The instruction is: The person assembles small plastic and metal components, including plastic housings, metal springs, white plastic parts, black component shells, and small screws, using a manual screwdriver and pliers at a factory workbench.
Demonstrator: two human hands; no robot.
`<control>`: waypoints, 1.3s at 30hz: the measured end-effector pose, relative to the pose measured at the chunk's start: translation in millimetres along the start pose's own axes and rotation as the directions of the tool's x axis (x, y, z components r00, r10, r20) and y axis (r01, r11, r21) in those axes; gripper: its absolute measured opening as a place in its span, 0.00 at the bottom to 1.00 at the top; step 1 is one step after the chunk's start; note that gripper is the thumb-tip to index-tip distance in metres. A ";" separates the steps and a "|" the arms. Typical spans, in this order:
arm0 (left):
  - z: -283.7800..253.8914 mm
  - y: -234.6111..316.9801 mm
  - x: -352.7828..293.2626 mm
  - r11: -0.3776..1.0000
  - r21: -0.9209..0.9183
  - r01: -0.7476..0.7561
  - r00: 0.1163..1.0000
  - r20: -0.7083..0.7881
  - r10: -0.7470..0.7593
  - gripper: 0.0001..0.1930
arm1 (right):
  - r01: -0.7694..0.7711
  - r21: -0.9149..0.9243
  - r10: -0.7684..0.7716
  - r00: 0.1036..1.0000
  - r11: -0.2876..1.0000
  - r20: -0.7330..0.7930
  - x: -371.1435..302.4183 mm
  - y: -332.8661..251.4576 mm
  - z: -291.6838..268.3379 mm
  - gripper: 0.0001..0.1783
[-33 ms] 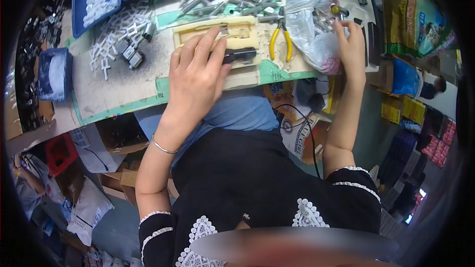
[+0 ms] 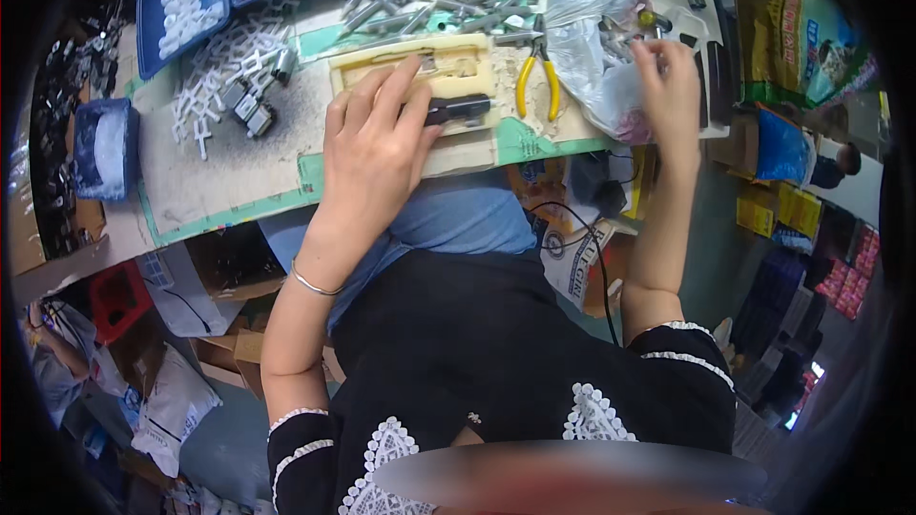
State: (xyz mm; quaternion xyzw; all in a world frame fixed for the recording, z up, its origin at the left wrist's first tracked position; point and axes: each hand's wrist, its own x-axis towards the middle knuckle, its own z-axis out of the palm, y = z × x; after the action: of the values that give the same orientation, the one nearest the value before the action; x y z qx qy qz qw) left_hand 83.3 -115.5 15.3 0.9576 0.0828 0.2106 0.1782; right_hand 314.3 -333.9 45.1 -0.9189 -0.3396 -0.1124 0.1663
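- Left hand [image 2: 374,143]: palm down, wrist nearly straight, fingers reaching forward and slightly apart over the cream tray [image 2: 466,82]; its underside is hidden, so I cannot tell whether it pinches.
- Black part [image 2: 463,108]: lying along the tray's near side, just right of the left hand's thumb and forefinger, one end behind them.
- Pliers [image 2: 522,88]: yellow handles toward the person, between the hands.
- Right hand [image 2: 670,86]: raised from a bent wrist, fingers curled with tips close together, at the right edge of the clear bag [image 2: 578,24] of metal parts; I cannot tell what it pinches.
- Carton [image 2: 577,265]: below the right hand, left of its forearm, dark print on white.
- Grey tubes [image 2: 425,8]: beyond the left hand, on the bench [image 2: 239,176].
- Packet [image 2: 822,52]: well right of the right hand, green and yellow, printed; lettering blurred.
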 end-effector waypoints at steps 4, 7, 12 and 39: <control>6.8 -6.7 -3.9 0.997 -0.075 -0.002 1.000 -0.013 0.001 0.20 | -0.128 0.187 0.039 0.908 0.974 0.418 -25.1 -79.4 15.7 0.22; 4.8 -1.4 -8.2 0.797 -0.543 0.266 0.962 0.092 -0.258 0.19 | -0.036 0.106 -0.002 0.942 0.994 0.335 -30.5 -84.3 38.8 0.23; -4.5 7.9 -3.0 0.259 -0.893 0.369 0.851 0.213 -0.479 0.17 | -0.115 -0.120 0.155 0.897 0.986 0.413 -20.5 -97.2 43.5 0.23; -16.0 10.3 -12.4 0.990 -0.143 0.018 0.919 -0.387 -0.073 0.15 | -0.012 0.791 -0.537 0.727 0.612 0.427 -52.1 -131.7 -4.2 0.13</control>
State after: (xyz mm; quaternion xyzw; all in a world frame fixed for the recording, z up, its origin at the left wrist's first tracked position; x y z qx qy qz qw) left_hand 66.1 -123.0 28.1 0.8796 0.1242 0.3985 0.2281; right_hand 188.0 -272.0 62.5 -0.6814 -0.5294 0.3267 0.3856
